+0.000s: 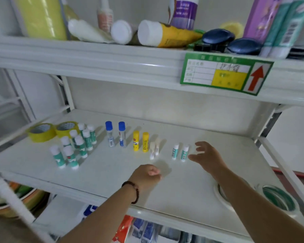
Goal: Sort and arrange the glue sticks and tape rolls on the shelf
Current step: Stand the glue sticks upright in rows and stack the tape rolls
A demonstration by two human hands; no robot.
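I see the teal glue stick pair [180, 153] standing upright on the shelf [191, 186], long axis vertical, caps up; my right hand [206, 156] hovers just beside it, fingers spread, empty; my left hand [146, 175] rests curled nearby, holding nothing visible; I judge each stick light, rigid, tippable; grip mid-barrel.

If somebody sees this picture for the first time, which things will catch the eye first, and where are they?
Probably the green price label with a red arrow on the upper shelf edge. Next, the upright glue sticks in pairs across the middle shelf, notably the yellow pair, with two yellow tape rolls at far left.
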